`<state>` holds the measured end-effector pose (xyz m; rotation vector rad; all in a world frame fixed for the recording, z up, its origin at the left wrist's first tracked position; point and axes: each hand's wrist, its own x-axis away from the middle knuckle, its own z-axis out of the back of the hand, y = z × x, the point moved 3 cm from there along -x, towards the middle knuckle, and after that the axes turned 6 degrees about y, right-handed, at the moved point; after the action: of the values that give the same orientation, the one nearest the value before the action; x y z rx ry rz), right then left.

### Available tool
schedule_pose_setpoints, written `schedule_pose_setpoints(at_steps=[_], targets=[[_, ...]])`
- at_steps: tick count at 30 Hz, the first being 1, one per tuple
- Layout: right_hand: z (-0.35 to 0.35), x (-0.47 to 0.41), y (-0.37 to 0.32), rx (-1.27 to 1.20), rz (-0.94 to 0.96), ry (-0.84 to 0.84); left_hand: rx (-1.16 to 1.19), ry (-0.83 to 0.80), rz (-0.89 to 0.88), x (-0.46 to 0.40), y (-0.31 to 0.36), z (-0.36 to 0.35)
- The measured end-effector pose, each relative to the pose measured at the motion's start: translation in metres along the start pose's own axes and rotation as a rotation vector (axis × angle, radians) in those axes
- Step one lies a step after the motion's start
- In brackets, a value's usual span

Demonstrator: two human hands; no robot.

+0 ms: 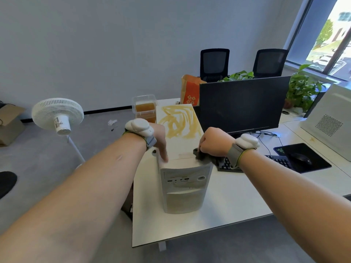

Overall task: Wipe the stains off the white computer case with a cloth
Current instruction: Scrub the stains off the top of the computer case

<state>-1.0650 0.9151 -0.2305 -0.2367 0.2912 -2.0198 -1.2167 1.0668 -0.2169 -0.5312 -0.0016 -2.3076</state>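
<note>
Office room, grey floor, white desk [237, 205] running off to your right. You have the white computer case [183, 188] standing upright at the desk's left end, front panel facing you, its long top running straight away from you toward the wall.

Yellow-brown stains [178, 123] smear the far half of that top; the near strip looks mostly clean, one faint wet mark just left of the cloth.

Your right hand [214, 142] is fisted around a dark cloth [204, 155], pressing it on the case's near right top edge. Your left hand [160, 141] rests on the near left top edge, fingers pointing down over the side; it seems to steady the case, fingers look fairly straight, holding nothing.

Key relation: stains lie ahead of both hands, farther along the case's long axis. Cloth hand is nearer the right side of the smear, so judge the next stroke as a push forward and left, away from you. The monitor [243, 105] stands just beside the case's right side, so watch your knuckles there. A clear tub of amber liquid [145, 109] sits near the far left corner; an overreach could knock it.
</note>
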Motion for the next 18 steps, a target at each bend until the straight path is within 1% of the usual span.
schedule_pose_setpoints(at_steps=[1, 2, 4, 5, 8, 10, 12, 16, 18], targets=[[0.000, 0.000, 0.000, -0.012, 0.000, 0.023, 0.042, 0.023, -0.008, -0.003, -0.002, 0.001], [-0.001, 0.001, -0.001, 0.000, 0.002, 0.051, 0.087, 0.082, -0.009, -0.006, -0.004, 0.003], [-0.009, 0.003, -0.005, 0.060, 0.047, 0.052, 0.117, 0.206, 0.051, -0.012, -0.014, 0.003], [-0.012, 0.001, -0.004, 0.060, 0.048, 0.041, 0.140, 0.214, 0.084, -0.013, -0.017, 0.001], [-0.006, -0.012, -0.010, -0.024, 0.002, 0.063, 0.177, 0.186, 0.133, -0.018, -0.021, -0.005], [-0.009, -0.017, -0.016, 0.019, 0.011, 0.088, 0.183, 0.182, 0.134, -0.021, -0.020, -0.006], [-0.015, -0.021, -0.020, 0.072, 0.022, 0.056, 0.195, 0.164, 0.113, -0.026, -0.019, -0.007], [-0.014, -0.038, -0.024, 0.007, -0.007, 0.068, 0.239, 0.117, 0.093, -0.036, -0.027, -0.013], [-0.016, -0.039, -0.023, 0.075, -0.005, 0.068, 0.225, 0.095, 0.100, -0.036, -0.027, -0.013]])
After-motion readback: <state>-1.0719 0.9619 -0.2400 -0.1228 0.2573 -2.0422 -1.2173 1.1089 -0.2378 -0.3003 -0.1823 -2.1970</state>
